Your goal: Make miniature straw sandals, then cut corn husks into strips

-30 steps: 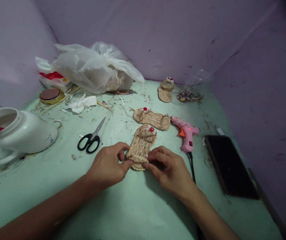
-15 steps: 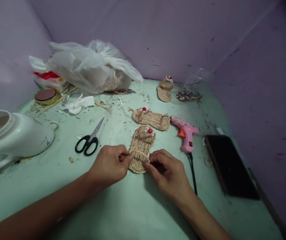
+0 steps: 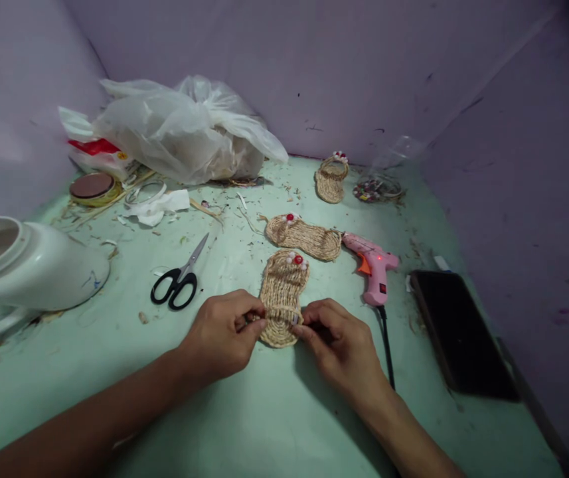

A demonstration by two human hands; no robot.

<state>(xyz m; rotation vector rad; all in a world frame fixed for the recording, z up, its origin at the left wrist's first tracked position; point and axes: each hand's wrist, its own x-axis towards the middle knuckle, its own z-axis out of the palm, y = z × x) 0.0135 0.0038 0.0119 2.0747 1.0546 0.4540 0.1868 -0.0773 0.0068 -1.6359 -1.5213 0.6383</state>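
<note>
Just below the frame's centre, your left hand and right hand are pinching opposite edges of the woven slipper; it's probably feeling light, bendy, those edges likely sparing its beads.

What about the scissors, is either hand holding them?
No, the scissors lie on the table, while the left hand and right hand are at the nearest sandal.

dim, soft shadows, upper-right corner black
</note>
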